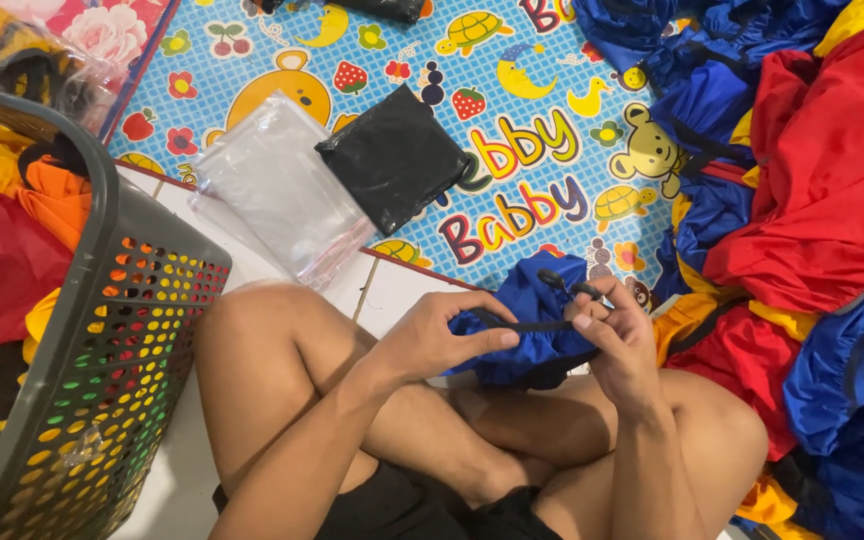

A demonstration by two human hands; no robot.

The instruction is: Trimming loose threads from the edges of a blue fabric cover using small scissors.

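In the lower middle of the frame, the left hand (442, 340) and right hand (617, 335) are pinching a thin black cord (537, 326) stretched sideways between them, across the bunched blue cloth bundle (532, 300).

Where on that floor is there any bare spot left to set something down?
Bare mat lies between the black packet and the fabric pile. A white tile strip shows between clear bags and knee. The basket side and right edge are crowded.
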